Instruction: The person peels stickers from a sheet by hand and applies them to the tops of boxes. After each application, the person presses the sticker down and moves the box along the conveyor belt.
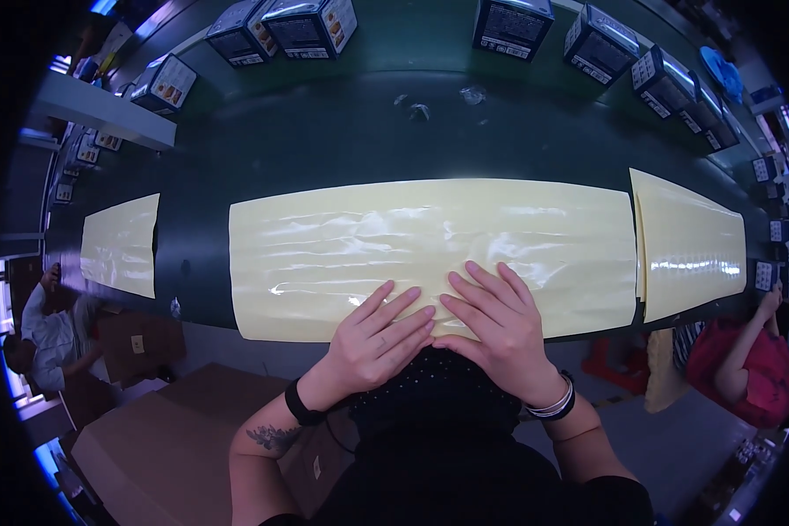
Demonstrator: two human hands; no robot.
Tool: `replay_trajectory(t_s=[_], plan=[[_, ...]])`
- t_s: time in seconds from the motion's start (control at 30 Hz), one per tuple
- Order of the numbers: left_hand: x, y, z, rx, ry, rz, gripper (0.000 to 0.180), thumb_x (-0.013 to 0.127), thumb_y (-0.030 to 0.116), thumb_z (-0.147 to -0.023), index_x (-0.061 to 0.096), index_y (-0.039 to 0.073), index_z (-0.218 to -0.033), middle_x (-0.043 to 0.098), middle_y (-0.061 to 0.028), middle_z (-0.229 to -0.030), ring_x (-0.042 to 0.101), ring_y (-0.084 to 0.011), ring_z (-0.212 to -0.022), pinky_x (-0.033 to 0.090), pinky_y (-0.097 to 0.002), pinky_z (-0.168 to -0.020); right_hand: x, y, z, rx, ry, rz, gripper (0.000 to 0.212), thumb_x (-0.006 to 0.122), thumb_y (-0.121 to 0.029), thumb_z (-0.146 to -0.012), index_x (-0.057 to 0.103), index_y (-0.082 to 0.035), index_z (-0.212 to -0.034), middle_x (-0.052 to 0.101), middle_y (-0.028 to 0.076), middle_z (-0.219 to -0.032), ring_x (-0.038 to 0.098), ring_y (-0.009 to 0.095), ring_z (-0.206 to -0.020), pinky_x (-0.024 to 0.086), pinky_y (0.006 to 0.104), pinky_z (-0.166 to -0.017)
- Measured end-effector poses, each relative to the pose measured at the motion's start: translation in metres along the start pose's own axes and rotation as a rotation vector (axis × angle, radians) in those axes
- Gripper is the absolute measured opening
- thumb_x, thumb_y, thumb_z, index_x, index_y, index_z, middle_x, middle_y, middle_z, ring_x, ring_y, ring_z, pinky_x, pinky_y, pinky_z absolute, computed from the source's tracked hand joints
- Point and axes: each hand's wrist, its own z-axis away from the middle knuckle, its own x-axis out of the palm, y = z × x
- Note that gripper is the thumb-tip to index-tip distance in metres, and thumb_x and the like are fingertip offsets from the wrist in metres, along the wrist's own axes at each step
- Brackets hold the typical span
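Note:
In front of me a wide, glossy, pale yellow sheet [368, 237] lies flat on the dark green table [307, 123], its surface rippled with lengthwise creases. Both hands rest on its near edge, close to the middle. My left hand [380, 340] lies with fingers stretched out, pointing up and to the right. Beside it, almost touching, my right hand [498, 331] is spread flat with its fingers pointing away to the upper left. Neither hand grips anything. What the sheet consists of, one layer or several, I cannot tell.
More yellow sheets [693, 245] lie at the right, and another yellow sheet [123, 245] at the left. Dark blue boxes [513, 26] line the far side. Clear plastic scraps [419, 111] are on the table. Below left stands a large cardboard box [167, 438]. Other people are at both sides.

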Motion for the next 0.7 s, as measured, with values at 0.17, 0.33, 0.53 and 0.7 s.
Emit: replay_trajectory(t_s=[0.17,0.33,0.53,0.7], plan=[[-0.001,0.006,0.001,-0.072,-0.008,0.059,0.023,0.076,0.006,-0.074,0.070,0.005,-0.096,0.069,-0.0082,-0.112,0.063,-0.0326,-0.114,0.045,-0.0520,-0.102,0.000,0.001,0.002,-0.002,0.001,0.000,0.052,0.082,-0.034,-0.069,0.068,-0.007,-0.112,0.064,0.010,-0.126,0.054,0.029,-0.126,0.035,0.0485,-0.109],[-0.004,0.011,-0.003,-0.177,-0.041,0.133,0.019,0.076,0.006,-0.074,0.068,0.008,-0.091,0.068,-0.0062,-0.113,0.062,-0.0322,-0.114,0.041,-0.0519,-0.105,0.000,0.001,0.003,-0.012,0.007,0.012,0.054,0.081,-0.038,-0.069,0.068,-0.007,-0.112,0.063,0.010,-0.126,0.054,0.029,-0.126,0.035,0.0484,-0.109],[-0.012,0.015,-0.014,-0.306,-0.083,0.228,0.015,0.076,0.005,-0.075,0.065,0.008,-0.085,0.069,-0.0052,-0.107,0.063,-0.0278,-0.108,0.039,-0.0495,-0.106,-0.003,0.002,0.002,-0.026,0.012,0.029,0.063,0.078,-0.047,-0.070,0.066,-0.004,-0.114,0.063,0.011,-0.125,0.054,0.029,-0.125,0.036,0.0486,-0.108],[-0.050,0.006,-0.044,-0.614,-0.205,0.711,0.013,0.074,0.004,-0.077,0.064,0.007,-0.084,0.069,-0.0060,-0.103,0.062,-0.0240,-0.107,0.040,-0.0446,-0.104,-0.006,0.004,0.003,-0.030,0.031,0.047,0.068,0.075,-0.052,-0.072,0.063,-0.002,-0.117,0.063,0.011,-0.123,0.055,0.030,-0.124,0.036,0.0491,-0.108]])
